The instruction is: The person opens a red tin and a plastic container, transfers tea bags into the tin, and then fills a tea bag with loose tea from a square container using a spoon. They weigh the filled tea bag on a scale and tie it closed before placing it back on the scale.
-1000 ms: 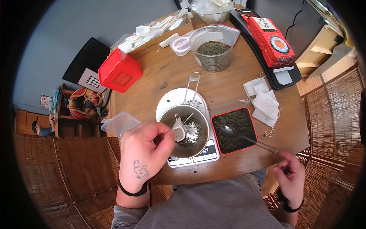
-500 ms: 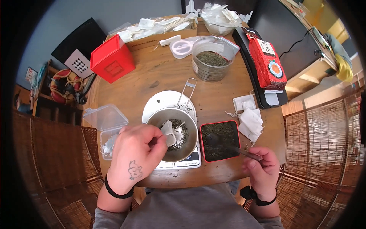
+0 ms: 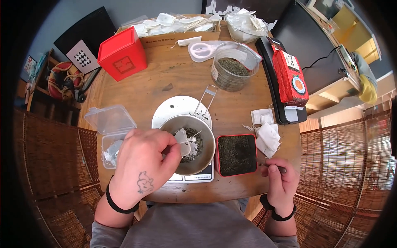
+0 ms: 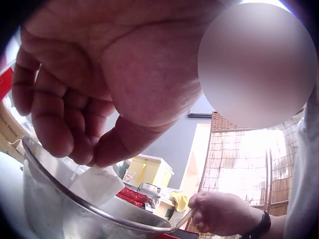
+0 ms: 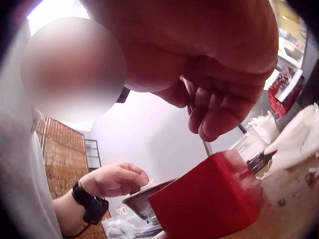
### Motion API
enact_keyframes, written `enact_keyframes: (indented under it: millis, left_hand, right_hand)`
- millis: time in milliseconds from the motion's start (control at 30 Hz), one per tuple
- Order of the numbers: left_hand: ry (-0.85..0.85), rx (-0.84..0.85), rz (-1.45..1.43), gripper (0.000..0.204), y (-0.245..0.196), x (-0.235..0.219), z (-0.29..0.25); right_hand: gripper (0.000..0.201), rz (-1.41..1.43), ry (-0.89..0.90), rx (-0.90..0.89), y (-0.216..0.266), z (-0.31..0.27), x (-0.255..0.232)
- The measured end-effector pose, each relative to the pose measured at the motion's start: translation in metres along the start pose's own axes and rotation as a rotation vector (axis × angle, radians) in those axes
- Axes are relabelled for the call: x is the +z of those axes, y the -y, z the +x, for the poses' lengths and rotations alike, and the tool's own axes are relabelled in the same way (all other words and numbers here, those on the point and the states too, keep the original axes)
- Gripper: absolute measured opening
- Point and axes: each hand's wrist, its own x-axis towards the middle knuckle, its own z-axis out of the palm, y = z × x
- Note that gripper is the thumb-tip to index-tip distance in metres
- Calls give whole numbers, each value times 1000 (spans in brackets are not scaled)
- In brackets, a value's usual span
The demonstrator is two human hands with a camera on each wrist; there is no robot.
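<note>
My left hand [image 3: 144, 163] pinches a white mesh bag [image 3: 182, 141] by its top, over a metal pan [image 3: 203, 160] holding loose dark leaves. The pan sits on a white scale [image 3: 165, 108]. My right hand [image 3: 281, 182] grips a spoon handle [image 3: 282, 170] at the right side of a red-rimmed square tin [image 3: 256, 145] full of leaves; the spoon's bowl is hard to make out against them. In the left wrist view the bag [image 4: 97, 185] hangs at the pan's rim [image 4: 99, 213]. The right wrist view shows the tin's red side [image 5: 204, 199] below my right hand [image 5: 209, 74].
White bags [image 3: 268, 136] lie right of the tin. A clear lidded box [image 3: 108, 120] stands open at left. Farther back are a red container [image 3: 123, 56], a round tub of leaves [image 3: 227, 80], a carton [image 3: 178, 38] and a red packet [image 3: 289, 78] on a black device.
My right hand has come in from the right and taken hold of the spoon, which has shifted in the tin. My left hand still pinches the bag over the pan. The head view has shifted.
</note>
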Motion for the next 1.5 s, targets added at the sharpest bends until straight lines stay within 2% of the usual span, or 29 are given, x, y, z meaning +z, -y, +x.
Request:
enact_keyframes:
  millis: [33, 67, 133, 367, 433, 667, 900, 1100, 1233, 1300, 1333, 1400, 1433, 1467, 1500]
  left_hand:
    - [-1, -4, 2, 7, 0, -1, 0]
    - [5, -4, -6, 6, 1, -1, 0]
    - [12, -2, -10, 6, 1, -2, 2]
    - [70, -94, -132, 10, -6, -5, 7]
    - [80, -111, -154, 11, -8, -4, 8]
    - [87, -138, -199, 11, -6, -1, 9]
    - [115, -134, -207, 13, -6, 0, 8]
    - [147, -157, -257, 14, -10, -4, 8]
    - [142, -141, -279, 14, -8, -2, 6]
    - [140, -116, -292, 13, -7, -2, 6]
    - [141, -116, -294, 13, -6, -1, 6]
    - [129, -93, -283, 13, -3, 1, 5]
    - [132, -90, -285, 13, -3, 1, 5]
    - [135, -94, -296, 13, -3, 1, 5]
    - [136, -100, -306, 13, -3, 0, 4]
  right_hand:
    - [15, 203, -11, 97, -3, 0, 3]
    - [15, 207, -8, 97, -8, 0, 6]
    - [18, 542, -93, 309, -17, -2, 12]
    - [23, 776, -119, 417, -34, -7, 10]
    - [24, 901, -153, 494, -35, -8, 9]
    - [23, 1055, -223, 483, -32, -9, 7]
    - [25, 968, -211, 359, 3, 1, 8]
    - [26, 844, -9, 241, 39, 19, 23]
    - [23, 723, 36, 213, 51, 21, 32]
    - [20, 538, 33, 97, 62, 18, 35]
    - [20, 536, 32, 98, 68, 18, 36]
    - [18, 265, 99, -77, 77, 17, 38]
    - [25, 9, 166, -265, 75, 22, 33]
    - [25, 6, 163, -262, 80, 26, 33]
    - [29, -93, 179, -417, 90, 29, 33]
